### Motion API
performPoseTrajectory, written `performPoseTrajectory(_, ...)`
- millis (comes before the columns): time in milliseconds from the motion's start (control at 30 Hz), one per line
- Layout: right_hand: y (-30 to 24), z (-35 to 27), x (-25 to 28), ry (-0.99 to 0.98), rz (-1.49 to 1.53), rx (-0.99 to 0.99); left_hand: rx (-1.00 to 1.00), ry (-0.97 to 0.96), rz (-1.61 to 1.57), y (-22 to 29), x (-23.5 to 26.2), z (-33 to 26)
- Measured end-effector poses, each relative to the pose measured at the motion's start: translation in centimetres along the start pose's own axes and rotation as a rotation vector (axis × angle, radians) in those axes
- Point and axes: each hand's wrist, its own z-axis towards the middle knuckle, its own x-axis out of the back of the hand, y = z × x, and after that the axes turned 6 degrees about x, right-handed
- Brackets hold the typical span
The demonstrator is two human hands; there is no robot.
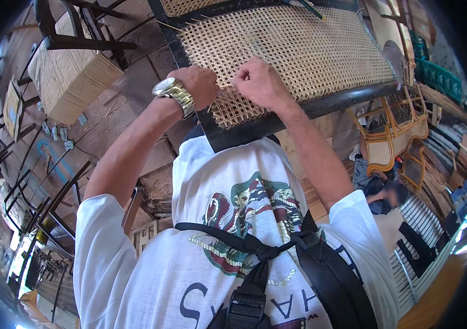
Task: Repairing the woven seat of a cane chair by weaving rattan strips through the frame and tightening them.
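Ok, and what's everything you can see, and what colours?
Cane webbing: two sections, tan, top
Frame: one, black, around the webbing
Slim tool: one, dark green, top
Cardboard box: one, brown, upper left
Chair frames: several, dark, left
Panelled chair: at least one, orange-brown, right
Crate: one, green, upper right
Other person: one, dark clothes, right
Wristwatch: one, gold-coloured, left wrist
T-shirt: one, white, printed, below
Straps: several, black, over T-shirt
Left hand: one, bare, webbing's left edge
Right hand: one, bare, over webbing

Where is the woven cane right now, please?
In the head view, the cane lies at upper centre-right, in the dark frame, by the left hand and right hand.
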Motion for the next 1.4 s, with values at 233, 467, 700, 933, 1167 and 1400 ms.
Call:
performPoseTrajectory(233,-0.5,-0.3,0.9,0.028,-0.057,0.006,0.010,-0.041,0.202,2.4,1.8,0.8)
performPoseTrajectory(467,0.2,0.5,1.3,-0.048,-0.078,0.037,0.058,0.108,-0.005,2.1,-2.0,-1.6)
performPoseTrajectory(700,-0.1,-0.1,-0.7,-0.111,0.007,-0.038,0.293,0.038,-0.476,0.0,-2.9,-0.3)
performPoseTrajectory(933,0.1,-1.8,-1.2,0.035,-0.042,0.044,0.196,0.036,-0.083,-3.6,1.6,-0.7)
performPoseTrajectory(1167,-0.7,-1.3,-1.2,0.027,-0.015,0.268,0.344,0.239,-0.196,-14.0,0.7,-0.5)
performPoseTrajectory(1400,1.3,2.0,1.2,-0.192,0.429,0.084,0.059,0.360,-0.314,-3.2,-1.4,-3.1)
